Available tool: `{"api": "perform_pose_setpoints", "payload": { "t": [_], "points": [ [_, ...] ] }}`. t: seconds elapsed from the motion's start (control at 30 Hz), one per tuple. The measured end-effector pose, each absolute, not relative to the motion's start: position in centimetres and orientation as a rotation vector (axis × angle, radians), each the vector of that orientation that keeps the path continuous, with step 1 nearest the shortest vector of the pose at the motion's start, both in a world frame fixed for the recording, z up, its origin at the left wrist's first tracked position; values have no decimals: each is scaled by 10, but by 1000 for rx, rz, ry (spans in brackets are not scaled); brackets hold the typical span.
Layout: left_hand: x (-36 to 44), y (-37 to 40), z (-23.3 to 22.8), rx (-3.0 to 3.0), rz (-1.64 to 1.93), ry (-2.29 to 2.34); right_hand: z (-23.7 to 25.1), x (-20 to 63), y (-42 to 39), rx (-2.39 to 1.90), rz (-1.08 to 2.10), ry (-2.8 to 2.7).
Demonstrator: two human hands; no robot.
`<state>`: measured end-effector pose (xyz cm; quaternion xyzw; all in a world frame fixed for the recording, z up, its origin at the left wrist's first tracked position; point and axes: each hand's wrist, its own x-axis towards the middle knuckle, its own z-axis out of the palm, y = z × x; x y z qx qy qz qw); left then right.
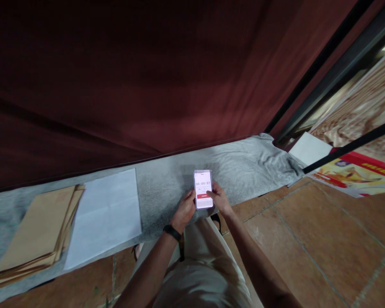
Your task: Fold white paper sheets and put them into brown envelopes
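Note:
Between both hands is a smartphone, its lit screen showing a timer at 00:00:07 above a red button. My left hand is closed along the phone's left edge, and a black band sits on that wrist. My right hand grips the right edge, with the thumb over the screen beside the red button. To the left, white paper lies flat on a grey cloth-covered surface. A stack of brown envelopes lies farther left, against the paper's edge.
A dark red curtain hangs behind the surface. Dark metal bars slant at the right, near a white box and a colourful printed board. Brown floor tiles run below.

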<state>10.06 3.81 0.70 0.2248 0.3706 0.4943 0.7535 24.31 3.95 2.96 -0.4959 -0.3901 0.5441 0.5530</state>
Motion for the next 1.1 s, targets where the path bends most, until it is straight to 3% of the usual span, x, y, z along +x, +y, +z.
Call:
{"api": "perform_pose_setpoints", "payload": {
  "t": [1.1],
  "points": [
    [112,45,14,529,1090,799,1,248,9,-1188,1346,-615]
  ]
}}
